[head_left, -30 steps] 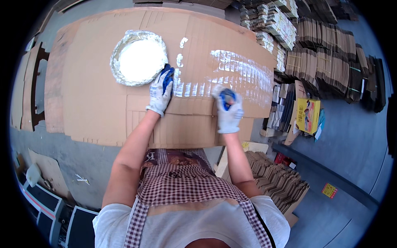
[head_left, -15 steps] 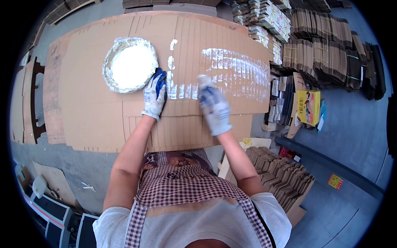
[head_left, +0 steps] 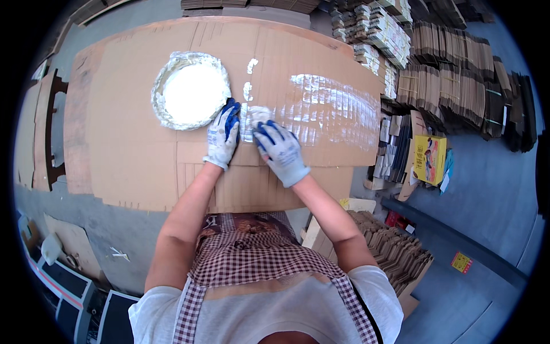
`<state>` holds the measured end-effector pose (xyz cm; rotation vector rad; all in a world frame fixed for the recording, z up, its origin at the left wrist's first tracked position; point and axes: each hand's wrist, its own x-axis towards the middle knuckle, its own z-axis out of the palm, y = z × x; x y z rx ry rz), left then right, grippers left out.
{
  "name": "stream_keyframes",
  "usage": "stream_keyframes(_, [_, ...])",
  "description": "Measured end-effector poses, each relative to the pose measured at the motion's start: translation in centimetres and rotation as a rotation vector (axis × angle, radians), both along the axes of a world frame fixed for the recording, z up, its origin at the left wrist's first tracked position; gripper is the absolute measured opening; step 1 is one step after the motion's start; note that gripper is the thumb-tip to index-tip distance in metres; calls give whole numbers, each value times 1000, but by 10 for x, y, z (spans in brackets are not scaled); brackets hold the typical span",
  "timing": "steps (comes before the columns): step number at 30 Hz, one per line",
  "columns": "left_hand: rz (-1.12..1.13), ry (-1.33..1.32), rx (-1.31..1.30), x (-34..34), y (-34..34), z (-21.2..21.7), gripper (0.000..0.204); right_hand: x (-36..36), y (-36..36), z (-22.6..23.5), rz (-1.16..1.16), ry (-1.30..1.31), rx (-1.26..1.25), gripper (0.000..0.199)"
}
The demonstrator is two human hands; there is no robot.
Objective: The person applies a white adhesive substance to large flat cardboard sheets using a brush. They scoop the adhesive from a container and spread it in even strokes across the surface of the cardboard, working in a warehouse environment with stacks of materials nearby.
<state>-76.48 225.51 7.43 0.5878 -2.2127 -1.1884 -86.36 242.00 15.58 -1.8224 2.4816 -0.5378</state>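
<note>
My left hand [head_left: 222, 137], in a white and blue glove, lies on the brown cardboard [head_left: 132, 163] with its fingers stretched forward beside a round basin [head_left: 162, 112]. The basin's rim is crusted white, and bright white paste [head_left: 195, 92] fills it. Just to the right, my gloved right hand [head_left: 281, 149] presses a pale, paste-covered pad [head_left: 260, 114] onto the cardboard; its exact kind is unclear. Streaks of white paste [head_left: 338, 109] spread rightward over a row of narrow, overlapping cardboard strips. A few thick dabs of paste [head_left: 247, 90] sit between the basin and the streaks.
Bundled flat cardboard [head_left: 458, 86] is stacked at the far right, near piles of printed white sheets [head_left: 387, 34]. A yellow box [head_left: 429, 159] stands right of the table. More folded cardboard [head_left: 395, 243] fills a wooden holder by my right elbow.
My right hand has swept left with the pad, from the streaked area to close beside my left hand. The left hand stays by the basin. The whole view has shifted slightly.
</note>
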Motion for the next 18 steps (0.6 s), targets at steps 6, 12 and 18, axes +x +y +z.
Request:
stream_keyframes(6, [-7,-15,29,2,-1,2,36,-48,-9,-9,-366,-50,4,37])
stream_keyframes(12, [16,-40,0,4,-2,0,37,-33,-34,19,-619,-470,-298,43])
stream_keyframes(18, [9,-19,25,3,-3,3,36,-67,-44,24,-749,-847,-143,40])
